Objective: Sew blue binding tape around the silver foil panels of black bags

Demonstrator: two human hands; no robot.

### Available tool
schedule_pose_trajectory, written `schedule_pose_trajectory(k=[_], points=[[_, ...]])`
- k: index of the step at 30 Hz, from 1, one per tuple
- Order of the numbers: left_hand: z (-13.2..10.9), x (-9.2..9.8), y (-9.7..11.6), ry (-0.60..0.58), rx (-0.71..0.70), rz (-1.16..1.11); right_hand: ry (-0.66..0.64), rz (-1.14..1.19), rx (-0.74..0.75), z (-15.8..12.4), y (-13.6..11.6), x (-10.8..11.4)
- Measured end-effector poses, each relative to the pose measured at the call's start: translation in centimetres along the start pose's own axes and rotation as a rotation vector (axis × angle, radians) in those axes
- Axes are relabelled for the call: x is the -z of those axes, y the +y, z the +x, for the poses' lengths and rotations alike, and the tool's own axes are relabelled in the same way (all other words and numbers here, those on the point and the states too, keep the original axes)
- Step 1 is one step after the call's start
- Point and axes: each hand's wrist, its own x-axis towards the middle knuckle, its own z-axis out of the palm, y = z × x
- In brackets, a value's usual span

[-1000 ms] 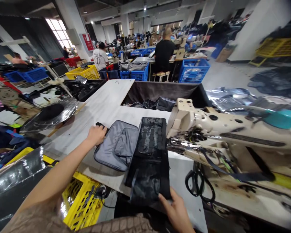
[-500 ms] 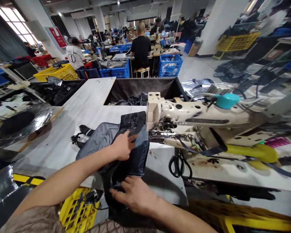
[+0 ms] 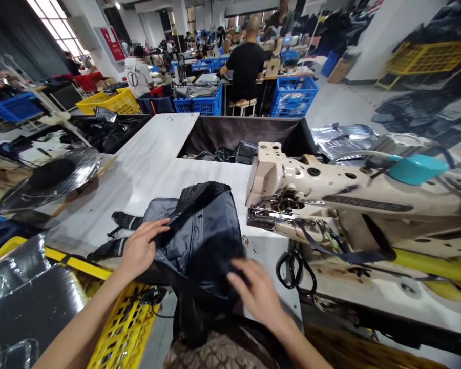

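A black backpack (image 3: 215,230) with grey lining lies opened out on the pale sewing table, its dark straps trailing to the left and its lower part hanging over the front edge. My left hand (image 3: 140,248) rests at the bag's left edge, fingers stretched out. At the lower right edge of the bag is my right hand (image 3: 257,289), its fingers apart and the thumb held away; whether it touches the fabric is hard to tell. The cream sewing machine (image 3: 292,179) stands just right of the bag, whose fabric lies apart from the needle area.
Black-handled scissors (image 3: 295,271) lie on the table below the machine. A dark fabric-lined bin (image 3: 249,128) sits behind the table. Near my left arm are a yellow crate (image 3: 121,328) and silvery sheets (image 3: 26,287). Seated co-workers (image 3: 246,64) are farther back.
The bag has come away from the machine, leftward, and now lies opened with its lining showing. My left hand shifted left to its edge; my right hand moved right. The view turned slightly left.
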Motion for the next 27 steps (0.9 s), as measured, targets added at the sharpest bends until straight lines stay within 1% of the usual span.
schedule_pose_trajectory(k=[1, 2, 3, 5, 6, 8, 10, 13, 16, 18, 20, 23, 25, 27], points=[[0.0, -0.3, -0.1, 0.010, 0.003, -0.031, 0.108, -0.008, -0.093, 1.0, 1.3, 0.2], [0.1, -0.5, -0.1, 0.017, 0.005, -0.050, 0.188, -0.008, -0.196, 2.1, 2.6, 0.3], [0.3, -0.5, 0.0, 0.017, 0.008, -0.059, 0.241, 0.024, -0.297, 3.4, 3.9, 0.2], [0.6, -0.4, 0.1, 0.012, 0.023, -0.061, 0.275, 0.182, -0.446, 5.7, 6.2, -0.6], [0.6, -0.4, 0.2, 0.008, 0.033, -0.060, 0.271, 0.274, -0.483, 6.7, 7.1, -1.2], [0.6, -0.4, 0.2, 0.011, 0.050, -0.057, 0.254, 0.423, -0.504, 8.1, 7.9, -2.5], [0.7, -0.5, -0.1, 0.036, 0.067, -0.042, 0.247, 0.508, -0.512, 8.8, 7.5, -3.5], [1.5, -0.1, -0.9, 0.096, 0.090, 0.013, 0.270, 0.617, -0.518, 8.8, 5.2, -4.2], [2.3, 1.5, -1.5, 0.138, 0.113, 0.048, 0.280, 0.713, -0.507, 8.0, 2.4, -3.8], [2.1, 3.0, -1.4, 0.136, 0.122, 0.026, 0.317, 0.775, -0.535, 7.2, 1.0, -3.4], [0.9, 4.3, -0.9, 0.106, 0.101, -0.022, 0.374, 0.786, -0.593, 6.6, 0.4, -3.2], [-2.1, 5.7, -1.2, 0.046, 0.069, -0.104, 0.393, 0.750, -0.646, 6.6, 0.2, -3.6], [-5.2, 6.4, -2.5, 0.061, 0.141, -0.124, 0.372, 0.727, -0.679, 6.7, -0.3, -3.9], [-9.3, 7.5, -4.9, 0.083, 0.284, -0.053, 0.312, 0.700, -0.698, 6.5, -1.3, -3.9]])
